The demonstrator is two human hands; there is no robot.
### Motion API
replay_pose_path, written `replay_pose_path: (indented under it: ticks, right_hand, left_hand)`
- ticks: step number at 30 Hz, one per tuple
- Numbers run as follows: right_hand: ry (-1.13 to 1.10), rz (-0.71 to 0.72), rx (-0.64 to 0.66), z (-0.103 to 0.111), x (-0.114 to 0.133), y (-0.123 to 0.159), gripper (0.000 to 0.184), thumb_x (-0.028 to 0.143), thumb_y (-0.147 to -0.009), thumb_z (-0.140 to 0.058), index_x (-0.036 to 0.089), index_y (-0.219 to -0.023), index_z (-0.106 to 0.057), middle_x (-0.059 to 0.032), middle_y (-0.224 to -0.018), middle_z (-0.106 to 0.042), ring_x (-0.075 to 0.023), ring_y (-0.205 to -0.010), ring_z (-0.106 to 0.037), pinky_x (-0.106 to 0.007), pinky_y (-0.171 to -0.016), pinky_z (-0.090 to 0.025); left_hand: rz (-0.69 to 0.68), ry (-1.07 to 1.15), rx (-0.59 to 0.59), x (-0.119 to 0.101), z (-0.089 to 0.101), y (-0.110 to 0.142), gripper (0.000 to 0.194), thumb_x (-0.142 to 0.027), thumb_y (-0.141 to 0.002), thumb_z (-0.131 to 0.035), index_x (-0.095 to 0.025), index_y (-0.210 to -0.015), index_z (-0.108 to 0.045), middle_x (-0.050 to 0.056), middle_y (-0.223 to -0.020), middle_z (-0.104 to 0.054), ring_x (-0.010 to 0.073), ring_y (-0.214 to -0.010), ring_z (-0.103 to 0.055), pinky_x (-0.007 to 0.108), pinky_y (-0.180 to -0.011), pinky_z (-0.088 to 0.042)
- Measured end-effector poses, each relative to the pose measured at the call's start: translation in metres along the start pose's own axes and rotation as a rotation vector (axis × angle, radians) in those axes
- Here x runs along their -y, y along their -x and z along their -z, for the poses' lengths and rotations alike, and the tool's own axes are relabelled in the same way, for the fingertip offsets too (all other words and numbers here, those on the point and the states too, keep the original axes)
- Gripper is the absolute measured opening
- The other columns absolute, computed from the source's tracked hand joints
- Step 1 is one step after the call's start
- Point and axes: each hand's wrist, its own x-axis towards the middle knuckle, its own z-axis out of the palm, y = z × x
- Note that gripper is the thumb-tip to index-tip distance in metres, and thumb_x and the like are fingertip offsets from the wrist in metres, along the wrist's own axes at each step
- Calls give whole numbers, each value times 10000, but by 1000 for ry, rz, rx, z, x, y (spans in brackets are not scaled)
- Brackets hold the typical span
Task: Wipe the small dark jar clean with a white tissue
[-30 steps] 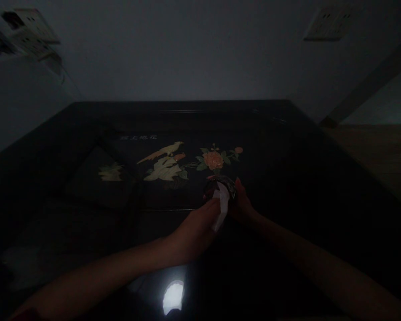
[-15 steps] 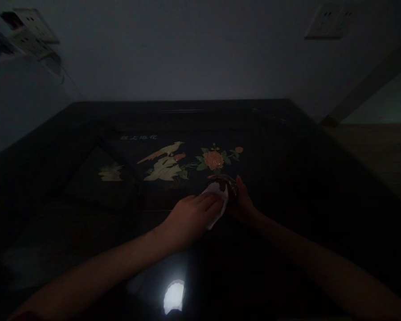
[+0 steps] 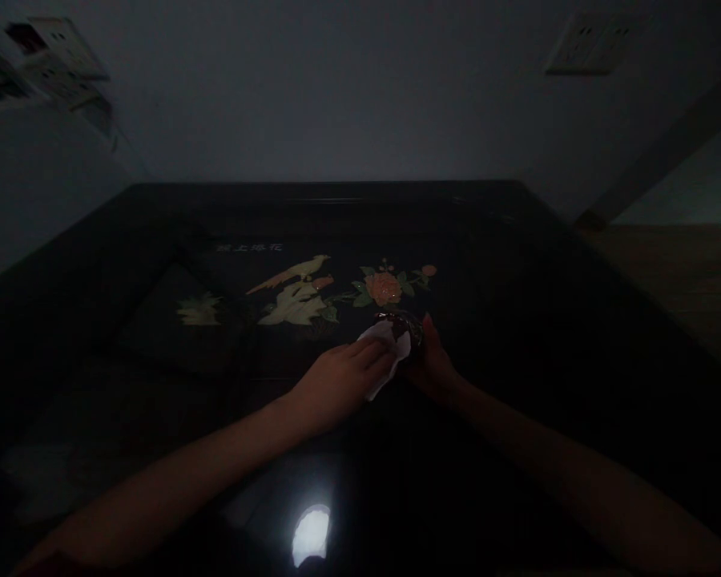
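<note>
- Your left hand [image 3: 336, 385], fingers bent, holds a white cloth [image 3: 402, 343] against a dark shiny object [image 3: 415, 330].
- Your right hand [image 3: 436, 365], half curled, grips that object, just beyond your left fingers.

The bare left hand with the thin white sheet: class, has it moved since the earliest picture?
Yes: against the fixed orange flower-shaped decoration on the glossy black tabletop, the left hand has moved leftward and up the picture.

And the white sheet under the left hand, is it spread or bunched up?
Partly spread: the white sheet extends beyond the left hand; underneath, I cannot tell.
</note>
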Motion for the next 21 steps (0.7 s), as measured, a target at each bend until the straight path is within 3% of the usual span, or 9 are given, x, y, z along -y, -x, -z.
replay_pose_path:
  ticks: [4, 11, 18, 21]
  right_hand:
    - [-39, -2, -27, 3, -2, -1, 676, 782, -749, -353, 227, -990, -654, -62, -905, -695, -252, -989, -607, -401, -819, -492]
    - [-103, -15, -62, 1, -2, 2, 642, 762, -663, -530, 223, -991, -650, -56, -997, -699, -261, -1081, -584, -406, -937, -445]
    - [-49, 28, -71, 4, -5, 3, 657, 730, -672, -565, 246, -1117, -589, -42, -996, -704, -244, -1050, -610, -391, -958, -437]
    - [-79, 26, -88, 3, -3, 2, 616, 712, -673, -582, 241, -1069, -612, -36, -972, -713, -241, -1047, -614, -394, -981, -422]
  left_hand:
    - [55, 117, -99, -4, -8, 0, 384, -73, -850, -419, -135, -1227, -459, 139, -1261, -556, 228, -1148, -549, 368, -915, -512]
    - [204, 402, -135, -23, -17, 2, 510, -11, -760, -432, -92, -1264, -424, 177, -1276, -523, 241, -1210, -497, 391, -1010, -455]
    - [196, 640, -238, -35, -22, 5, 626, -87, -837, -431, -143, -1419, -209, 166, -1381, -417, 227, -1348, -333, 434, -1113, -325]
    - [176, 598, -199, -30, -23, 2, 566, -81, -828, -424, -128, -1376, -289, 169, -1347, -451, 242, -1330, -358, 443, -1104, -338]
